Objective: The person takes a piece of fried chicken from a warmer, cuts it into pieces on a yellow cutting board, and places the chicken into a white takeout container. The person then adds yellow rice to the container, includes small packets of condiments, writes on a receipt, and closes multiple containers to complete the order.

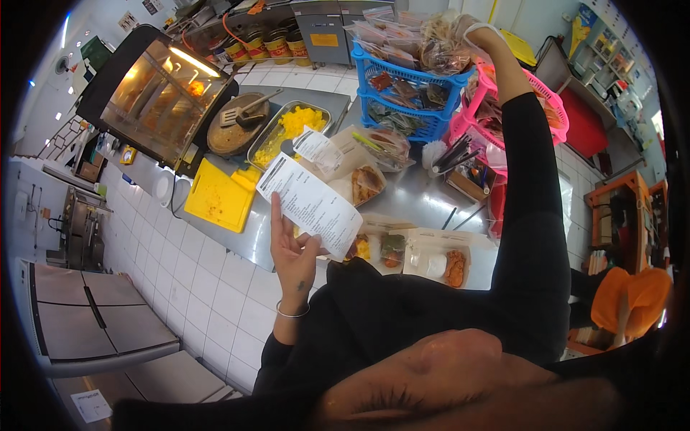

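My left hand [296, 242] holds a long printed paper slip [310, 207] between thumb and fingers, over the near edge of the steel table. My right hand [482, 39] reaches to the plastic bags [444, 46] heaped on top of a blue plastic rack [415, 75]; its fingers are hidden among the bags. Open cardboard food boxes stand below the slip, one with a piece of fried chicken [455, 268] and a white wrapped portion [437, 265]. Another box [372, 188] behind the slip holds browned food, and a second slip [319, 150] lies against it.
Left on the table [264, 215] are a yellow cutting board [218, 196], a steel tray [329, 116] of yellow food, a stone mortar [232, 134] and a heated display cabinet [161, 97]. A pink basket [558, 116] stands right of the rack, near a box of pens [469, 183].
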`<state>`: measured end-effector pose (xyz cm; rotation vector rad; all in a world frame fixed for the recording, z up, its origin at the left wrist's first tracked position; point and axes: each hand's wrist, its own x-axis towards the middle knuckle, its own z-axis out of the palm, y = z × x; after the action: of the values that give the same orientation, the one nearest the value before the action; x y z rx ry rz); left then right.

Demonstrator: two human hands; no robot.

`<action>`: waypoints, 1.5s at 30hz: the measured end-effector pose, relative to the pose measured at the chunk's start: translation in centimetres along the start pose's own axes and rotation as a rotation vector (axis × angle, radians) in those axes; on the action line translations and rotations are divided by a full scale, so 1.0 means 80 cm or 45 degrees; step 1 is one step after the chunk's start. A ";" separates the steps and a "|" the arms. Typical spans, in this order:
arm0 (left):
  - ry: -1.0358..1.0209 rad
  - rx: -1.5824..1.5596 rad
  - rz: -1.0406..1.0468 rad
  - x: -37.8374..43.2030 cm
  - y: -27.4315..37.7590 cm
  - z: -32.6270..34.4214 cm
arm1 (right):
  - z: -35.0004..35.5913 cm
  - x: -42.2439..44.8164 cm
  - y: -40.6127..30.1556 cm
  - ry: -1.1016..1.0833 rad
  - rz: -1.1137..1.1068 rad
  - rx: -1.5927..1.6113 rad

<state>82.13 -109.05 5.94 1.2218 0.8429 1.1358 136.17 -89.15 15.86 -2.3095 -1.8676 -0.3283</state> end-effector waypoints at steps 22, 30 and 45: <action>0.025 -0.044 -0.008 -0.002 0.000 -0.003 | -0.011 -0.012 0.009 0.303 0.195 0.133; 0.019 -0.002 -0.015 -0.006 0.001 -0.004 | -0.047 -0.034 -0.062 0.019 0.160 -0.054; 0.100 0.025 0.006 -0.006 0.004 -0.003 | -0.045 0.010 0.018 0.361 0.206 1.037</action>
<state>81.72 -109.45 6.15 1.2021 0.9123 1.1877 137.46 -89.58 19.54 -1.7205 -1.3159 0.1145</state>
